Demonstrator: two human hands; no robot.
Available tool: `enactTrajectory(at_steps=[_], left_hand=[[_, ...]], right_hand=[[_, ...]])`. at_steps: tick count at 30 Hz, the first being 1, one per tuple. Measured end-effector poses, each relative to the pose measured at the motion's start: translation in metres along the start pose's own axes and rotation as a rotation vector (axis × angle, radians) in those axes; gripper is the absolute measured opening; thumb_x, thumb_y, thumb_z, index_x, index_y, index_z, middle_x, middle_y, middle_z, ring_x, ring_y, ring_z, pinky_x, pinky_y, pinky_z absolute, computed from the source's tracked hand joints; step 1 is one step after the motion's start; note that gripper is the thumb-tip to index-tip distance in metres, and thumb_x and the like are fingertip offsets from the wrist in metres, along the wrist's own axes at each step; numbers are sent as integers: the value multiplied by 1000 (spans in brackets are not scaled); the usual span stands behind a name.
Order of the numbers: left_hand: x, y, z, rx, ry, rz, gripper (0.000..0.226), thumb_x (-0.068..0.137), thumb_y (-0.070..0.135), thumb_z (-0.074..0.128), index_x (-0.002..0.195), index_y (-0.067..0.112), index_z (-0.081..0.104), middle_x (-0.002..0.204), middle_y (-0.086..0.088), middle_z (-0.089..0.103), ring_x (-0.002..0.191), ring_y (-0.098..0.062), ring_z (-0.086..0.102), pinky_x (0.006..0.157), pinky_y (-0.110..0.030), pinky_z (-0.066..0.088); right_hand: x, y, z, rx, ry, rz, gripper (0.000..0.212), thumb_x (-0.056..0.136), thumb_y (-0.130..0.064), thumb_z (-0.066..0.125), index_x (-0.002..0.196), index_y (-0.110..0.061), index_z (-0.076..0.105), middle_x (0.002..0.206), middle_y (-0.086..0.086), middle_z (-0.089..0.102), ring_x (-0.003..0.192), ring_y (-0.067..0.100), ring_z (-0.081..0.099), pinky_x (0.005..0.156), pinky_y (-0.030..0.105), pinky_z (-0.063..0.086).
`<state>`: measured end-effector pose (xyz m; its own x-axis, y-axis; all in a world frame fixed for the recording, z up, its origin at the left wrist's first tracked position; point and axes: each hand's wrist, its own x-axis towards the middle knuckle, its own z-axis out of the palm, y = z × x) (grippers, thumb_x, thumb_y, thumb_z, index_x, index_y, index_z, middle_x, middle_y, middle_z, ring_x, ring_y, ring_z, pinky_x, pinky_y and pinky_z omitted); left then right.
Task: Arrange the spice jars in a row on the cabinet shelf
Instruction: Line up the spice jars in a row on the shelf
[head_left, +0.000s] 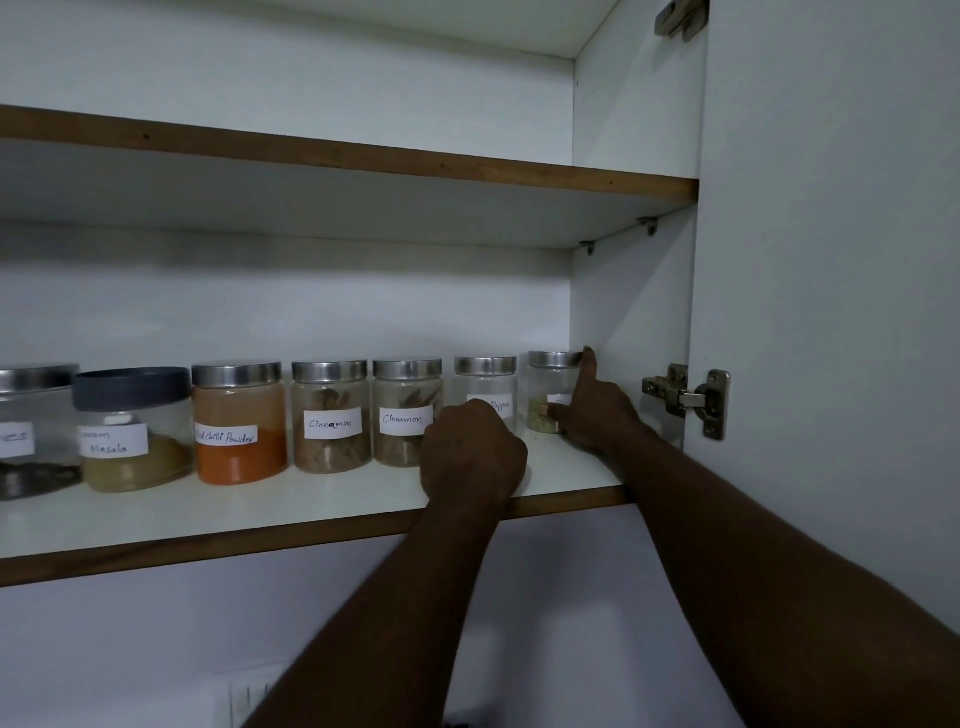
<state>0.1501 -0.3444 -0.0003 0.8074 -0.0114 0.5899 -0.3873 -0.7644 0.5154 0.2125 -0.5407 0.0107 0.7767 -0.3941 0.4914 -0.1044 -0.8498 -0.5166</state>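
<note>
Seven jars (332, 415) line the shelf (311, 512); right grip (597, 415) clasps the end jar (545, 387), left grip (472, 452) curled before the pepper jar (488, 382), hold unseen.

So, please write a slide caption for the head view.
Right hand grips the rightmost spice jar on the cabinet shelf; left hand curled before the pepper jar.

Both arms reach up; left hand (472, 452) curled, right hand (595, 413) pinching the end jar (544, 387)
</note>
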Motion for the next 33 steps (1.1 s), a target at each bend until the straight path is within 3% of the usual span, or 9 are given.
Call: enactTrajectory(at_steps=[6,8,11,13,14,19,24,27,33], left_hand=[[-1,-1,0,-3,18,5,33,88,36,69,113,14,69,112,-9,69,104,-30,67,81,-33,52],[-1,-1,0,-5,18,1,34,88,36,70,114,14,69,113,-9,69,104,-29,67,81,-33,52],[-2,-1,-2,-25,5,-14,35,87,36,71,113,12,70,112,-9,70,103,-28,68,81,-33,53],[-3,-4,-4,-48,4,-23,35,86,37,73,110,12,71,109,-8,71,101,-27,69,79,-32,53],[-3,-6,-6,-54,6,-29,36,85,38,74,110,12,71,109,-8,71,100,-26,69,77,-32,53],[1,-15,-11,-41,-26,-28,31,87,28,71,107,5,69,108,-13,70,101,-29,67,72,-30,45],[2,-14,-5,64,-52,35,24,90,26,66,106,9,69,104,-8,71,97,-24,67,77,-32,50],[7,-13,-2,62,-107,35,24,90,30,65,104,11,69,101,-7,72,96,-25,68,76,-32,50],[20,-11,2,189,-251,111,34,88,41,67,108,14,68,108,-5,71,103,-26,67,76,-31,44]], right_hand=[[-7,-2,-1,34,-11,26,114,92,-39,72,161,-11,-14,139,25,56,122,36,58,98,40,49],[-13,-2,-3,22,27,30,114,89,-40,76,161,-8,-7,139,23,56,124,35,57,99,40,51],[-26,-1,-9,59,149,33,84,82,-34,82,143,-7,30,125,20,63,110,34,64,74,35,55],[-36,0,-13,75,148,14,67,80,-36,83,125,-11,40,118,17,65,101,31,65,56,26,44],[-39,-1,-14,62,108,-7,65,80,-38,83,124,-12,43,118,16,65,99,29,64,55,24,42],[-57,-24,-11,57,-104,-161,86,71,-55,85,138,-18,46,125,4,67,106,19,62,78,27,47],[-62,-30,-5,64,-184,-240,86,79,-46,83,148,-18,40,133,4,65,118,20,63,97,31,51],[-62,-29,-5,82,-163,-266,86,78,-42,84,148,-18,40,134,6,65,119,22,63,99,33,52],[-56,-30,-2,-25,-311,-235,87,91,-46,69,160,-19,22,155,8,48,140,27,47,111,35,38]])
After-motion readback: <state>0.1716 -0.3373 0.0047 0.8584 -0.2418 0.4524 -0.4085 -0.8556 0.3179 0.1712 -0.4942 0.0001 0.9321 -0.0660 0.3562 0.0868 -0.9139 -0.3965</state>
